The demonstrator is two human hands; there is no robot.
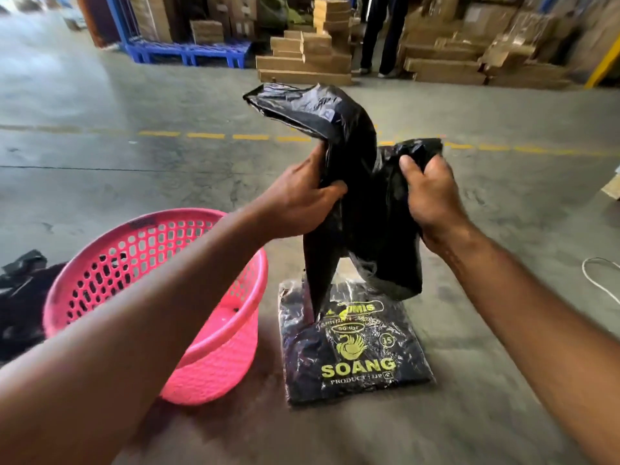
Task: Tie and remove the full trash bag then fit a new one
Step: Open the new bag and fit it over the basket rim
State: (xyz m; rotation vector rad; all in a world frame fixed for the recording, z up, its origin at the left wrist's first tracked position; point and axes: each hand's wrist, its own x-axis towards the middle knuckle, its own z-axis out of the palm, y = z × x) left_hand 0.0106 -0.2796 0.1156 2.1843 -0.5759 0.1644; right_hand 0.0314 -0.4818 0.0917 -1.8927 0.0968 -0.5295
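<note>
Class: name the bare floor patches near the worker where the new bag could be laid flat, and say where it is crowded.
Bare concrete lies right of the bag pack, toward the white cord, and beyond the pink basket up to the dashed yellow line. Crowded: basket beside pack, and the cardboard boxes.

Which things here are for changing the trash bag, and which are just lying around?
For the job:
- new black bag, gripped by left hand and right hand
- pink basket
- pack of bags
- black bag on the floor

Lying about:
- cardboard boxes
- blue pallet
- white cord
</note>
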